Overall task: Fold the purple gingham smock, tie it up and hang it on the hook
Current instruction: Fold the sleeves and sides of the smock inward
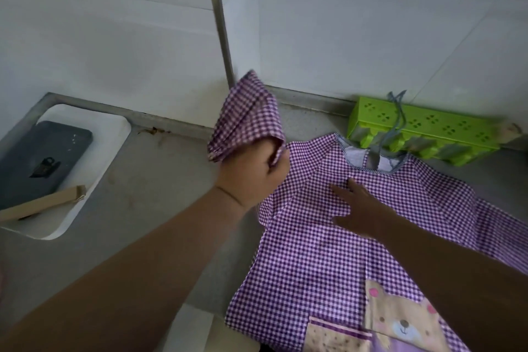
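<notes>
The purple gingham smock (311, 260) lies spread on the grey counter, neck opening toward the wall, a bear patch on its lower front. My left hand (253, 173) is shut on the smock's left sleeve, which is lifted off the counter and stands bunched above my fist. My right hand (357, 210) lies flat with fingers spread on the smock's chest, just below the neckline. The right sleeve stretches out to the right edge. Blue-grey ties trail from the neck over the green box. No hook is in view.
A green perforated plastic box (423, 130) lies against the wall behind the smock. A metal pole (220, 28) rises at the wall corner. At the left, a white tray (94, 157) holds a dark slab and a cardboard strip (43, 204). A white object (197, 328) sits at the bottom edge.
</notes>
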`<state>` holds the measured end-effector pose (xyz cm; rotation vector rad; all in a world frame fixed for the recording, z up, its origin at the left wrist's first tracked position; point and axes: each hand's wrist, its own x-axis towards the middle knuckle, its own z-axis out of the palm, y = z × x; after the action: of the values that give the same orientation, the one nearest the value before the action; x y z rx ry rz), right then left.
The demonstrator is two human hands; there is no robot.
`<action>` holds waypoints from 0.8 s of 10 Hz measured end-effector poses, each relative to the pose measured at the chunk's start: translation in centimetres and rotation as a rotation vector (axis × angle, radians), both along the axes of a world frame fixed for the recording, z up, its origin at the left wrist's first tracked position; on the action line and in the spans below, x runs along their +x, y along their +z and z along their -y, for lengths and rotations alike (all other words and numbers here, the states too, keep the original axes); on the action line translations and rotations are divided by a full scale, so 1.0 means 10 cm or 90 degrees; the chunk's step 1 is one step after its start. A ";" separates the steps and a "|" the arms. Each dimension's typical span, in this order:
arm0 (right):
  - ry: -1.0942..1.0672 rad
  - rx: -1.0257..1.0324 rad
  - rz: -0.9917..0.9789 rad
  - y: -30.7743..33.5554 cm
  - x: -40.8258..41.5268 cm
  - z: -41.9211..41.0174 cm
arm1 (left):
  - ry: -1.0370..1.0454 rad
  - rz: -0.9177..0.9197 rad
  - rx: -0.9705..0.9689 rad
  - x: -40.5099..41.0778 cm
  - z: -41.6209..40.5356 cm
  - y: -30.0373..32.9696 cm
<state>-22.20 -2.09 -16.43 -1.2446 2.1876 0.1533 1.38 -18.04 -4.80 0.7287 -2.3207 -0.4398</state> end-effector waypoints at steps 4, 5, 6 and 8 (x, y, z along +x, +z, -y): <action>-0.616 -0.241 0.461 -0.46 -0.90 -0.49 | -0.387 0.634 -0.103 -0.65 -0.72 -1.02; -0.785 -0.301 0.463 0.00 -0.81 -0.67 | -0.371 0.687 -0.050 -0.68 -0.77 -1.06; -0.785 -0.285 0.524 0.18 -0.75 -0.85 | -0.371 0.709 -0.031 -0.70 -0.80 -1.06; -0.657 -0.324 0.340 0.11 -0.86 -0.95 | -0.345 0.717 -0.043 -0.81 -0.91 -1.09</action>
<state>-30.77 7.43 -15.36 -0.1721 2.1307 -1.0641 -6.73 -8.90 -15.66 0.2946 -3.6000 -0.1659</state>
